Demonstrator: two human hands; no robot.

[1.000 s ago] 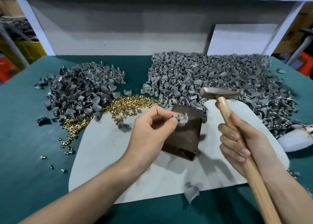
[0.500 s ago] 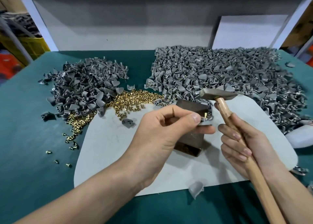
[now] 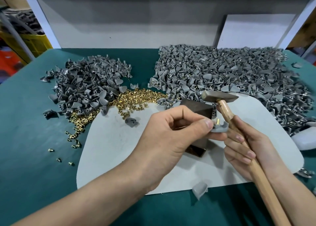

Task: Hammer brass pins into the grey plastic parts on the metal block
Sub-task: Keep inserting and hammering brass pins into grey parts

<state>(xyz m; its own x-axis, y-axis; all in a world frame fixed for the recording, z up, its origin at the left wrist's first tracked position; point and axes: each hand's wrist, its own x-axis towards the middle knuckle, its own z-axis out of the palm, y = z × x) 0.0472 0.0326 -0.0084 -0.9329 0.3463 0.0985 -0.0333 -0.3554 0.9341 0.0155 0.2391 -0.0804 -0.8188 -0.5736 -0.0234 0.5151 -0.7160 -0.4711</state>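
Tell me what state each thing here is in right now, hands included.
grey part: pinched in the left hand, by the metal block.
pin: upright in the grey part, sticking out, not driven in.
hammer: head raised, clear of the pin.
right hand: gripping the hammer handle.
metal block: standing on the white mat, partly hidden by the left hand.
spare pins: lying in a loose heap.

Teal table [image 3: 25, 140], brass-gold pins [image 3: 136, 97]

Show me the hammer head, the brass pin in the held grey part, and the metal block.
hammer head [image 3: 219, 96]: head view, steel top face.
brass pin [image 3: 218, 121]: head view, upright shaft.
metal block [image 3: 199, 108]: head view, dark top face.
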